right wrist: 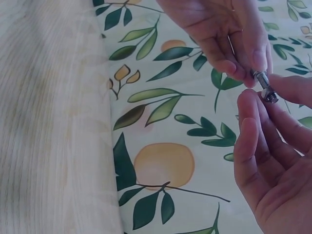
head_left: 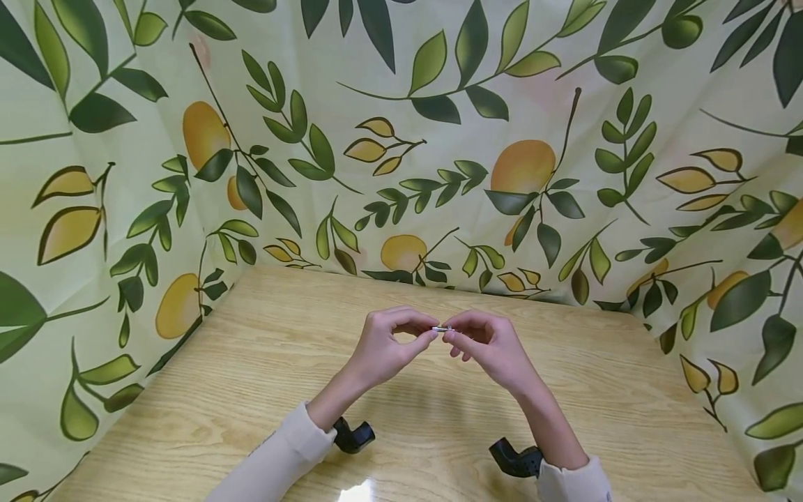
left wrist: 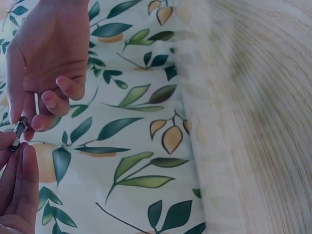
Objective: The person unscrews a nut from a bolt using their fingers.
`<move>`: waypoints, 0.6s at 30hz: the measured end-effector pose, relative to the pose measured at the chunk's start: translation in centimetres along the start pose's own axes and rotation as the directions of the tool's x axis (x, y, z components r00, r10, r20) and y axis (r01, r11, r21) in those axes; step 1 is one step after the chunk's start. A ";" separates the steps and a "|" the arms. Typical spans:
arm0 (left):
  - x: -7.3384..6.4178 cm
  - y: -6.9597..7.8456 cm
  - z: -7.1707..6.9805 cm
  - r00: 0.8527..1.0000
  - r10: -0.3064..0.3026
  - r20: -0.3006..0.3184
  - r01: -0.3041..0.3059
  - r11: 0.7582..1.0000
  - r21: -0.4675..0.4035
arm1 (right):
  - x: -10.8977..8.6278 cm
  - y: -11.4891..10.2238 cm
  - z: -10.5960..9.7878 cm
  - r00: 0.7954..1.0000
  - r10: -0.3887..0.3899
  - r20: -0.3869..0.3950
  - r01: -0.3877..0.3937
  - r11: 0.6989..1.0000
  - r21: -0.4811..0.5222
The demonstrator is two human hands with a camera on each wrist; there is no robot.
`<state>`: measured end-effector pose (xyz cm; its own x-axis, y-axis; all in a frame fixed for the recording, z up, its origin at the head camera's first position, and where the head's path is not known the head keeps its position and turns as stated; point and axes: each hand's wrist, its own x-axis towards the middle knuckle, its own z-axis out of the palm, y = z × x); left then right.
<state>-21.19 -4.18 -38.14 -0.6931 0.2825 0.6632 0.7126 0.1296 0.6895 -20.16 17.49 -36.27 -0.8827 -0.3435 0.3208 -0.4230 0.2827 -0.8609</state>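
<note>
A small metal bolt [right wrist: 262, 78] with a nut [right wrist: 268, 94] on its threads is held in the air between both hands. My left hand [head_left: 387, 347] pinches one end of the bolt between thumb and fingers; its head is mostly hidden there. At the other end, the thumb and fingertips of my right hand [head_left: 495, 346] pinch the nut. In the left wrist view the threaded shank lies bare between the two sets of fingertips. The right hand's other fingers are loosely bent, apart from the bolt.
Below the hands lies a light wood-grain table [head_left: 282, 314]. A cloth [head_left: 464, 146] printed with leaves and oranges hangs around its back and sides. Black wrist mounts [head_left: 354, 436] sit at both cuffs. A bright reflection shows at the table's front.
</note>
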 end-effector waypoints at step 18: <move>0.0 0.2 0.0 1.000 0.003 0.014 -0.003 1.000 -0.001 | 0.0 0.2 -0.1 1.000 -0.001 0.005 0.001 1.000 0.007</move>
<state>-21.07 -4.12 -37.98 -0.6891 0.2959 0.6616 0.7148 0.1273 0.6876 -20.24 17.62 -36.41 -0.8811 -0.3486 0.3195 -0.4223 0.2761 -0.8634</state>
